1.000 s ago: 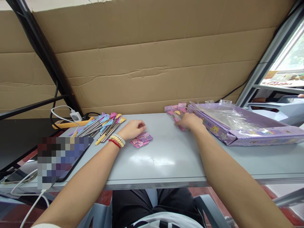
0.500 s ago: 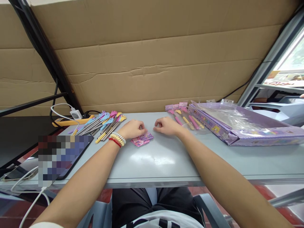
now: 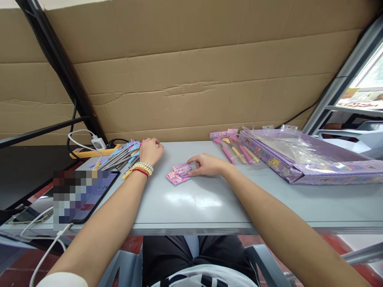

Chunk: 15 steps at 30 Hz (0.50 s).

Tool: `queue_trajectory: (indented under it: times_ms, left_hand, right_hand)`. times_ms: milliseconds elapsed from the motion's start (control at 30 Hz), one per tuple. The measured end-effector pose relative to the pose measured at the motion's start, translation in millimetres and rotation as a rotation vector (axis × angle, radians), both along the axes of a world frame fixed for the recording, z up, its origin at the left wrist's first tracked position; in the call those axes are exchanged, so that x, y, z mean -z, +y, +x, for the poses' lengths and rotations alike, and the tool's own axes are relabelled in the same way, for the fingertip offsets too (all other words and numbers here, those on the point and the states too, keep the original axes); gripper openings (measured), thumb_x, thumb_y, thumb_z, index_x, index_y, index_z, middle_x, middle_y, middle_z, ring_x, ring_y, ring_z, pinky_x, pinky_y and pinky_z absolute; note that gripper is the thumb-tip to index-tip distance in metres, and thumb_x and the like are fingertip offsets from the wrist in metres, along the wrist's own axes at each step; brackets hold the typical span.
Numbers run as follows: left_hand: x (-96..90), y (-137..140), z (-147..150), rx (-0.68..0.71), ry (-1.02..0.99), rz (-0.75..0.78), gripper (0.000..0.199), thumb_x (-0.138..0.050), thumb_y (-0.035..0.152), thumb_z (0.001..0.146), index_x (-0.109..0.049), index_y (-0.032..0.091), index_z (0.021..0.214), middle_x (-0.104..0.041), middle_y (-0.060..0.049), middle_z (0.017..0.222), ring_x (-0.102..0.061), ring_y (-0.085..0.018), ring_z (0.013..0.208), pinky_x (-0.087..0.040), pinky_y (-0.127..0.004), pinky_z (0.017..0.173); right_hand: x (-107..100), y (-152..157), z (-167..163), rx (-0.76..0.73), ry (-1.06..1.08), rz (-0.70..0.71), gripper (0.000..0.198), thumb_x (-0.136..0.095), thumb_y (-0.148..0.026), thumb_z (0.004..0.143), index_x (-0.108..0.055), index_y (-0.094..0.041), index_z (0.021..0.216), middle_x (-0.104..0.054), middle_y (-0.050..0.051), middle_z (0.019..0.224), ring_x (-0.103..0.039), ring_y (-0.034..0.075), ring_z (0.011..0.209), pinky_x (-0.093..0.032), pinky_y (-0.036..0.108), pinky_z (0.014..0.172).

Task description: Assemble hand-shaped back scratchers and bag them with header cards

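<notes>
My left hand [image 3: 151, 151] is over the heads of a pile of back scratchers [image 3: 118, 157], fingers curled downward. Its fingertips are partly hidden, so what they grip cannot be made out. These scratchers have metal rods and small hand-shaped ends in pink, blue and yellow. Near the middle of the table, my right hand [image 3: 206, 165] has thumb and forefinger closed at the right edge of a small printed pink card [image 3: 182, 170]. This card overlaps other pink cards [image 3: 175, 179] lying flat on the tabletop.
Bagged back scratchers [image 3: 237, 151] with pink header cards lie at the back right, beside a purple display box [image 3: 293, 169] with clear plastic bags inside. A phone [image 3: 98, 195] with a white cable is at the left. Cardboard [image 3: 191, 107] walls the back.
My left hand has moved left and back, from the cards to the scratcher pile. My right hand has come slightly left and down onto the card's edge. The top card has shifted a little.
</notes>
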<state>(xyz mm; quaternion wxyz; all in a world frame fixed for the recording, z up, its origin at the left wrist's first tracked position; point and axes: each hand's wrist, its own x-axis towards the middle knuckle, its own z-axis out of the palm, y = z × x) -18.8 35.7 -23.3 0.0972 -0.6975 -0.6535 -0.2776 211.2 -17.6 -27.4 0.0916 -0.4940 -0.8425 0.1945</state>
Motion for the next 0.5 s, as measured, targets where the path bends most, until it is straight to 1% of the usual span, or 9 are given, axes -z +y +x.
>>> queue_trajectory:
  times_ms: [33, 100, 200, 267, 367, 500]
  left_hand:
    - [2.7, 3.9, -4.1, -0.029, 0.023, -0.017, 0.032, -0.043, 0.025, 0.080, -0.068, 0.013, 0.097, -0.067, -0.014, 0.105, -0.058, -0.027, 0.104, -0.043, -0.035, 0.091]
    - [9.2, 9.3, -8.3, -0.066, 0.074, -0.100, 0.038, -0.043, 0.029, 0.080, -0.065, 0.011, 0.105, -0.064, -0.017, 0.111, -0.055, -0.030, 0.109, -0.042, -0.038, 0.093]
    - [18.3, 11.8, -6.2, -0.104, 0.146, -0.234, 0.049, -0.046, 0.036, 0.079, -0.058, 0.008, 0.118, -0.057, -0.021, 0.122, -0.050, -0.034, 0.117, -0.039, -0.043, 0.096]
    - [21.6, 11.7, -3.1, -0.116, 0.180, -0.287, 0.055, -0.046, 0.038, 0.079, -0.053, 0.008, 0.124, -0.054, -0.022, 0.127, -0.046, -0.035, 0.122, -0.034, -0.046, 0.101]
    - [22.2, 11.1, -0.6, -0.119, 0.199, -0.323, 0.054, -0.041, 0.037, 0.081, -0.050, 0.008, 0.126, -0.053, -0.022, 0.129, -0.043, -0.034, 0.125, -0.028, -0.049, 0.104]
    - [21.1, 11.9, -1.4, -0.121, 0.169, -0.302, 0.049, -0.041, 0.032, 0.081, -0.052, 0.011, 0.124, -0.056, -0.020, 0.126, -0.045, -0.034, 0.122, -0.030, -0.050, 0.101]
  right_hand:
    - [0.5, 0.2, -0.1, 0.005, -0.011, 0.002, 0.066, -0.063, -0.061, 0.070, -0.062, -0.020, 0.122, -0.065, 0.005, 0.084, -0.058, 0.018, 0.073, -0.037, 0.024, 0.060]
    - [1.1, 0.8, -0.2, 0.012, -0.029, 0.007, 0.067, -0.062, -0.064, 0.069, -0.062, -0.021, 0.121, -0.066, 0.005, 0.086, -0.058, 0.019, 0.075, -0.038, 0.025, 0.060]
    - [1.2, 1.3, 0.0, 0.017, -0.033, 0.005, 0.070, -0.057, -0.070, 0.070, -0.062, -0.021, 0.120, -0.066, 0.007, 0.090, -0.059, 0.020, 0.078, -0.038, 0.025, 0.061]
    - [0.7, 1.4, 0.1, 0.018, -0.026, -0.005, 0.075, -0.054, -0.073, 0.069, -0.061, -0.020, 0.121, -0.066, 0.008, 0.092, -0.059, 0.020, 0.079, -0.038, 0.026, 0.062]
    - [-0.2, 1.2, -0.1, 0.002, -0.030, -0.019, 0.079, -0.058, -0.073, 0.065, -0.060, -0.018, 0.123, -0.066, 0.008, 0.094, -0.059, 0.020, 0.080, -0.039, 0.025, 0.061]
    - [-1.2, 0.6, -0.6, -0.013, -0.058, -0.021, 0.078, -0.066, -0.068, 0.061, -0.061, -0.019, 0.121, -0.066, 0.007, 0.091, -0.059, 0.020, 0.078, -0.038, 0.025, 0.058]
